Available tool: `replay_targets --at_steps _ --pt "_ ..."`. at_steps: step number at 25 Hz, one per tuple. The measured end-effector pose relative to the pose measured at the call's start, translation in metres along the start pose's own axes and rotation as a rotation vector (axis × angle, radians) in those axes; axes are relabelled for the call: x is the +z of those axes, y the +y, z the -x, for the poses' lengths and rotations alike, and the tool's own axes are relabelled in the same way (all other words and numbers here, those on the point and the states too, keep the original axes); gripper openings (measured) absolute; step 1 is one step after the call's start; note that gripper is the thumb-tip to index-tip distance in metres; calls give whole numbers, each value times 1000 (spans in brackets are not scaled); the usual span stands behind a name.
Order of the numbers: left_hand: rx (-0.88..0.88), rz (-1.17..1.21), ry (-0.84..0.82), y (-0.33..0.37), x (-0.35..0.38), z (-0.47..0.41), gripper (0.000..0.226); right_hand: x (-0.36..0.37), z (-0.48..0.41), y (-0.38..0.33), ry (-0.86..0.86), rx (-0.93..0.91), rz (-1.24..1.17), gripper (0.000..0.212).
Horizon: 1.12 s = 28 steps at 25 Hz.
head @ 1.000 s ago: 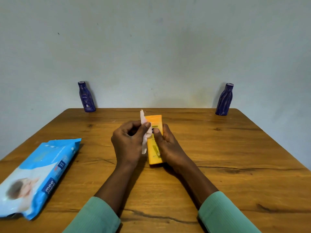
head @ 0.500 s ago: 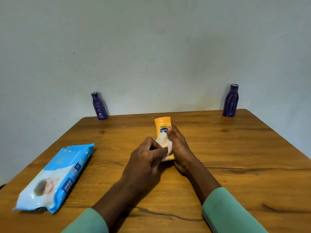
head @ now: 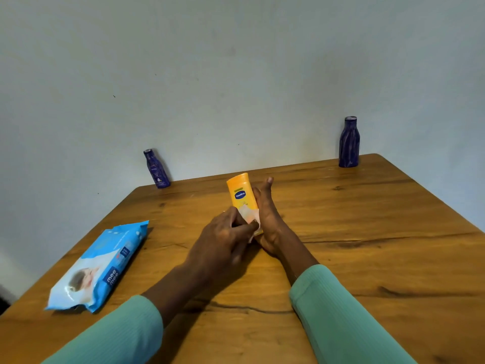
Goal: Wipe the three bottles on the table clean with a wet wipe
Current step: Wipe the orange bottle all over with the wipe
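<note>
A yellow lotion bottle (head: 242, 192) with a blue label is held near the middle of the wooden table (head: 367, 232). My right hand (head: 267, 219) grips it along its right side, one finger stretched up past it. My left hand (head: 225, 237) presses a white wet wipe (head: 250, 215) against the bottle's lower front. Two dark blue bottles stand upright at the far edge by the wall: a slim blue bottle (head: 156, 169) at the back left, a wider blue bottle (head: 349, 143) at the back right. The yellow bottle's base is hidden behind my hands.
A light blue pack of wet wipes (head: 99, 266) lies flat near the table's left edge. A plain pale wall rises right behind the table. Both my forearms in green sleeves reach in from the near edge.
My left hand went from holding the wipe beside the bottle to pressing it low on the bottle's front. The view has swung to the right and tilted.
</note>
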<state>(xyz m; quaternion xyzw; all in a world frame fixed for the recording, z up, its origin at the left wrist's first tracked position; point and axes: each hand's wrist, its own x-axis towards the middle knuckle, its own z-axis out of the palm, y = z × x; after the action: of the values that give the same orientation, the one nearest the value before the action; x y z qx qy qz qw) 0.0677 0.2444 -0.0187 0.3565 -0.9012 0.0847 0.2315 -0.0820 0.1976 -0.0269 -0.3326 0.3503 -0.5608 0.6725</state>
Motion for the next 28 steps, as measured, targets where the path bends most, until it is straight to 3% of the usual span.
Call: replay_targets --at_steps 5,12,16,20,24,26,28 --pt "130 -244 -6 -10 -15 -25 38 0 9 -2 -20 53 -138 96" --pt "-231 -215 132 -27 -28 -99 36 5 11 -2 -60 34 -86 92" --pt "-37 -218 43 -7 -12 -68 38 2 10 -1 -24 18 -196 87" --pt "36 -48 46 7 2 -31 39 -5 0 3 122 53 -366 97" --pt "149 8 -32 -11 -9 -16 38 -3 -4 4 132 81 -350 82" --pt "66 123 78 -20 -13 -17 37 5 -3 8 79 60 -270 70" --pt "-132 274 340 -31 -18 -28 32 7 -6 9 54 -48 -223 48"
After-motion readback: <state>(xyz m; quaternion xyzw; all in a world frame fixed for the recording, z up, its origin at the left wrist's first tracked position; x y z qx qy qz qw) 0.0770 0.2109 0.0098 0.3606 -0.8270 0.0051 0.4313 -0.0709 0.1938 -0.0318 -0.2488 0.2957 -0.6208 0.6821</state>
